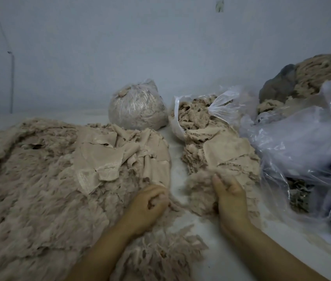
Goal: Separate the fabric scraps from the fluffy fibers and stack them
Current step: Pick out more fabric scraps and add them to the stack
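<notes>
A broad heap of beige fluffy fibers (32,191) covers the left half of the surface. Flat beige fabric scraps (107,157) lie stacked on its right side. My left hand (150,203) grips a small tuft of fibers at the heap's right edge. A second pile of mixed fibers and scraps (221,157) spills from an open plastic bag (183,118) in the middle. My right hand (229,197) holds a grey-beige wad of fluff (199,189) at that pile's near end, fingers curled into it.
A tied clear bag of fibers (138,106) stands at the back by the wall. Large crumpled plastic bags (302,138) and a mound of beige material (323,72) fill the right side. A loose fiber clump (160,254) lies between my forearms.
</notes>
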A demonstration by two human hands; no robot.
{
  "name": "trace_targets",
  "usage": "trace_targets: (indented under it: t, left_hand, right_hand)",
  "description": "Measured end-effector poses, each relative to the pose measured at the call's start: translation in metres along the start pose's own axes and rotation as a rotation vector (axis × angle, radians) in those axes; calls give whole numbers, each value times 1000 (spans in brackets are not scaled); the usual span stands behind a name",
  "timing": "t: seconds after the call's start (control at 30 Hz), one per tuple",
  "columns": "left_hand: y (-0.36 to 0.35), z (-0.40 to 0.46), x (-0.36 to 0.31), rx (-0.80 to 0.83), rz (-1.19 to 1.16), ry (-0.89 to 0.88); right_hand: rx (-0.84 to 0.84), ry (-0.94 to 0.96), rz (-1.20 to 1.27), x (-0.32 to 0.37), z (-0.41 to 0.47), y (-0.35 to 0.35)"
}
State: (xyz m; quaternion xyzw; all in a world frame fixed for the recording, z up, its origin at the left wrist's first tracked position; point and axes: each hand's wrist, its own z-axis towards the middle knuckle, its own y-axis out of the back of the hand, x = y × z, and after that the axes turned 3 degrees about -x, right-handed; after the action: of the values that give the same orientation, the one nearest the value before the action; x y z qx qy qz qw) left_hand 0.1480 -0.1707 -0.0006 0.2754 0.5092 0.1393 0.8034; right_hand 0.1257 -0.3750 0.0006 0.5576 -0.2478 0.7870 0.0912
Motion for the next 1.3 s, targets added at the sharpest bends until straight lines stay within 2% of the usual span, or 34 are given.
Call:
trace_targets:
  t: [0.07,0.13,0.2,0.23,0.3,0.37,0.4,0.47,0.53,0.6,0.7,0.8,0.83,0.93,1.03,1.17,1.3]
  left_hand:
    - [-5,-3,-13,199,-479,202]
    - [-8,-6,-20,352,-785,425]
    - [-12,-7,-23,311,-919,500]
    - [-14,-7,-23,209,-963,521]
    - [-15,-5,-22,28,-969,517]
    - [-14,-5,-22,-4,-923,459]
    - [-14,-5,-23,8,-889,431]
    - [-11,-7,-28,57,-832,389]
    - [-9,-9,-32,78,-806,365]
    - [-9,-8,-34,-8,-792,397]
    - [-7,-2,-33,-252,-725,482]
    - [5,4,-29,-478,-812,580]
    - [10,5,-27,-507,-803,589]
    - [7,2,-33,-351,-767,522]
    - [-4,-2,-39,-249,-815,446]
    - [2,3,-32,-417,-739,504]
    - [7,6,-26,-488,-684,572]
  right_hand:
    - [239,148,-59,1,-14,-7]
    - [487,445,-236,0,-25,-11]
    - [704,705,-395,-7,-33,-11]
    - [748,719,-412,-6,-37,-10]
    - [637,571,-337,-4,-35,-8]
    - [446,304,-234,3,-27,-7]
    - [420,154,-177,6,-23,-9]
    - [541,-162,-126,8,-22,-12]
    - [675,-332,-188,4,-24,-11]
    - [721,-350,-207,1,-26,-11]
    - [711,-347,-220,2,-26,-14]
    - [687,-326,-268,4,-25,-9]
    - [683,-319,-270,6,-26,-8]
    - [661,-314,-194,9,-30,-12]
    - [716,-418,-67,6,-36,-17]
    - [791,-434,-139,6,-37,-15]
    - [934,-400,-235,15,-33,-8]
